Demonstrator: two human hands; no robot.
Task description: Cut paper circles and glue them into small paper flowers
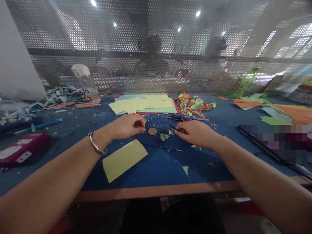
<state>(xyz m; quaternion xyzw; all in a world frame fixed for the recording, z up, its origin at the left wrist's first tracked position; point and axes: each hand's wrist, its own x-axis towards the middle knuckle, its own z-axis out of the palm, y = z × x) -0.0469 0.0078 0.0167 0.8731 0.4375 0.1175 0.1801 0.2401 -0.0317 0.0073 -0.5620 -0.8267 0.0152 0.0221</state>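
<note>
left hand (128, 126) with fingers drawn together, cannot tell if it pinches anything, right hand (198, 132) gripping scissors (172, 128), brown disc (152, 131) between them on blue surface (158, 177), folded scrap (163, 136) near disc, yellow paper (125, 161) closer, purple case (29, 147) with unreadable labels (23, 157)

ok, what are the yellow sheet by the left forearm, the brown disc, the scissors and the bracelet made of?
Yellow sheet: paper or thin card; matte, thin-edged.
Disc: maybe wood or cardboard; dull brown, too small to tell.
Scissors: blades probably metal, being slim and pointed; handles hidden by fingers.
Bracelet: likely polished metal; silvery with bright highlights.
</note>
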